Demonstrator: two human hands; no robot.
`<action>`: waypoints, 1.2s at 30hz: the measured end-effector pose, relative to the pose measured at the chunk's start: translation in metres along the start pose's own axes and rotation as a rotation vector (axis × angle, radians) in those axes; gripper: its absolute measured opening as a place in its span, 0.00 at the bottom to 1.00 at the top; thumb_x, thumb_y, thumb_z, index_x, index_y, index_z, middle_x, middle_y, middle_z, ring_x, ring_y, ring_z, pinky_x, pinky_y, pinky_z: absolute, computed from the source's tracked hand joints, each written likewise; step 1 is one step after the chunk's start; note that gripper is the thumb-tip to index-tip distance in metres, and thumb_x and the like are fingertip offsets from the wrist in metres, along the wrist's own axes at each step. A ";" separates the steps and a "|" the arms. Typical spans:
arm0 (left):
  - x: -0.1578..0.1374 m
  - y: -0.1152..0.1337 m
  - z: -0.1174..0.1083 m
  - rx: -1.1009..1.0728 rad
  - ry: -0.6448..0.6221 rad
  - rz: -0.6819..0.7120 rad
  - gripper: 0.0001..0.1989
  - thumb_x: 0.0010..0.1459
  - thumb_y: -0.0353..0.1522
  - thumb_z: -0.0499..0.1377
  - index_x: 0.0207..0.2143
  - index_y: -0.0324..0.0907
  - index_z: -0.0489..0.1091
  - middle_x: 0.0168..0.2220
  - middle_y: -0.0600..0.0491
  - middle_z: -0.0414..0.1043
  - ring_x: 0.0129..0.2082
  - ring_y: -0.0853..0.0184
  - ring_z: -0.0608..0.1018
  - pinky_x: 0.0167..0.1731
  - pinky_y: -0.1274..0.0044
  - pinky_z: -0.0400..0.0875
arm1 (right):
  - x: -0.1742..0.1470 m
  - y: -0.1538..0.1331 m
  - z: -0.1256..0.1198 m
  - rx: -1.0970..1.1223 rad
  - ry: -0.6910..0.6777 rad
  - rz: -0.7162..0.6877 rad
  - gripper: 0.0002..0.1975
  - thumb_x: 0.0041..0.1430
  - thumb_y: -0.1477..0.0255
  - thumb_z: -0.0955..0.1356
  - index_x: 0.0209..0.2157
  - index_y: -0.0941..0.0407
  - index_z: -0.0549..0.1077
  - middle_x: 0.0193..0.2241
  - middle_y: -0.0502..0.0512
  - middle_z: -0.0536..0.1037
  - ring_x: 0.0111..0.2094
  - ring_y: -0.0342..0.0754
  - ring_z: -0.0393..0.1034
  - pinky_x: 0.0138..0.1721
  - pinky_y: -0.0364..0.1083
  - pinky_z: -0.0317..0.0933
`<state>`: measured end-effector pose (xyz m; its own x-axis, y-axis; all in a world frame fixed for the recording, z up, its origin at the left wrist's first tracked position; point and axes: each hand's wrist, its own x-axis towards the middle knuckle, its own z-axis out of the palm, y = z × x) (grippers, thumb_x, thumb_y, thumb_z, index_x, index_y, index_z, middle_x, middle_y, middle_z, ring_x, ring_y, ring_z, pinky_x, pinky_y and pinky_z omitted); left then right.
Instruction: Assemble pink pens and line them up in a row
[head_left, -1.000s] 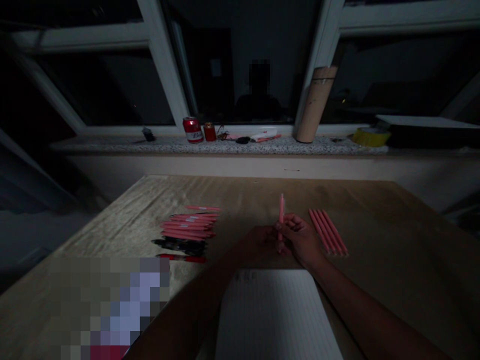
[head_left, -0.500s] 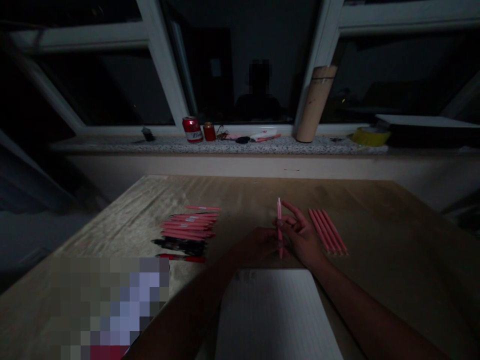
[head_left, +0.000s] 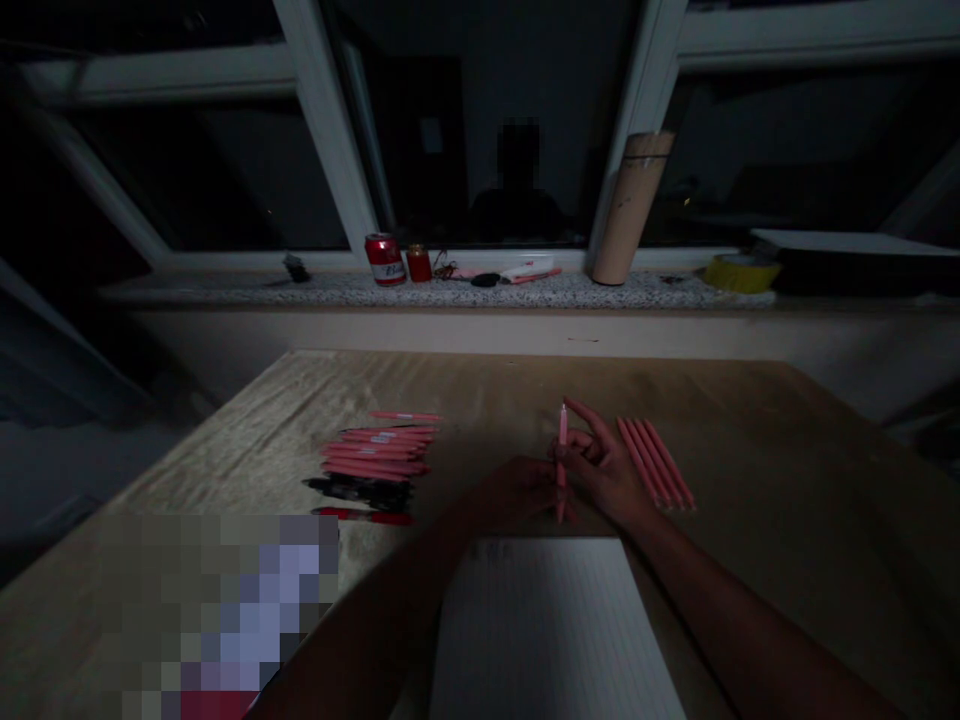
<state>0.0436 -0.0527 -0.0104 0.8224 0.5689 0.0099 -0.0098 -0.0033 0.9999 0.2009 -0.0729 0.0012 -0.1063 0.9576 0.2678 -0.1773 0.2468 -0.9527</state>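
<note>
A pink pen stands nearly upright between my hands, above the far edge of a lined notebook. My right hand pinches it from the right, with the index finger stretched up near its top end. From the left, the closed fingers of my left hand meet its lower part; dim light blurs their exact grip. Just right of my right hand, several pink pens lie side by side in a slanted row. Far to the left is a pile of pink pens.
Black pens and a red pen lie below the left pile on the table. Along the windowsill stand a red can, a small jar, a tall cylinder and a yellow tape roll.
The held pink pen has shifted slightly right and down, its top now closer to my right index fingertip. Both hands keep nearly the same place.
</note>
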 end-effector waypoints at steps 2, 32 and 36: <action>0.000 0.000 0.000 0.011 0.004 -0.011 0.16 0.54 0.42 0.55 0.28 0.36 0.66 0.29 0.50 0.73 0.32 0.69 0.75 0.37 0.77 0.65 | 0.000 0.000 0.000 -0.008 0.002 -0.004 0.31 0.51 0.70 0.68 0.57 0.51 0.55 0.22 0.45 0.68 0.21 0.40 0.62 0.22 0.39 0.57; 0.000 0.002 -0.001 0.060 0.003 -0.004 0.19 0.53 0.44 0.55 0.27 0.35 0.67 0.29 0.49 0.73 0.30 0.69 0.74 0.36 0.77 0.66 | -0.001 -0.006 0.003 -0.016 0.021 0.012 0.32 0.51 0.68 0.68 0.56 0.52 0.56 0.24 0.46 0.70 0.21 0.41 0.62 0.24 0.41 0.58; 0.001 0.000 -0.001 0.054 -0.005 0.000 0.18 0.53 0.44 0.55 0.29 0.35 0.68 0.29 0.49 0.73 0.29 0.70 0.74 0.35 0.78 0.65 | -0.002 -0.004 0.002 0.014 0.010 0.012 0.35 0.51 0.69 0.68 0.59 0.52 0.51 0.26 0.48 0.71 0.21 0.40 0.62 0.22 0.40 0.58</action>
<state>0.0436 -0.0512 -0.0108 0.8255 0.5644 0.0095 0.0213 -0.0479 0.9986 0.1996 -0.0762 0.0050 -0.0985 0.9619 0.2549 -0.1893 0.2333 -0.9538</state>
